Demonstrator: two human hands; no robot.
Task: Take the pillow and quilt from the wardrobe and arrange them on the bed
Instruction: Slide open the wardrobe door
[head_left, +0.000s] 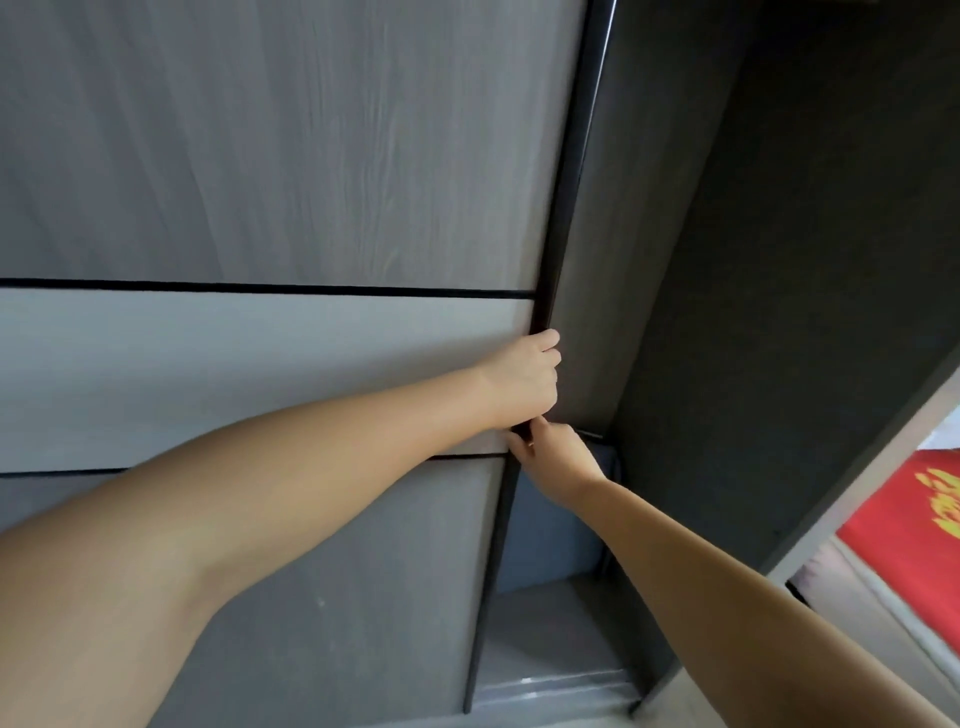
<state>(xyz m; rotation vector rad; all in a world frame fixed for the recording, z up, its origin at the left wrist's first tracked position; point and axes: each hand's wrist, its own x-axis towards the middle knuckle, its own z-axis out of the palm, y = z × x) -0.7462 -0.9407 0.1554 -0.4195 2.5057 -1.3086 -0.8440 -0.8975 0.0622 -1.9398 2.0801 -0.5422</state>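
Both hands are on the dark edge strip of the sliding wardrobe door (260, 156). The left hand (524, 376) is wrapped around that edge, fingers curled over it out of sight, knuckles facing the camera. The right hand (558, 462) sits just below it, almost touching, fingers closed around the same edge; there's a thin ring on one finger.

The door is grey woodgrain with a paler band across the middle, set off by two thin black lines. It's slid partway, so there's a narrow opening to its right.

Down in that gap, right behind the right hand, there's something soft and blue-grey (550, 535) sitting on the wardrobe floor (540, 639). Could be the pillow or the quilt, can't tell which from this sliver.

Further right is the dark wardrobe side panel (779, 312), and past it, at the frame's edge, some red fabric with a yellow pattern (914, 535).
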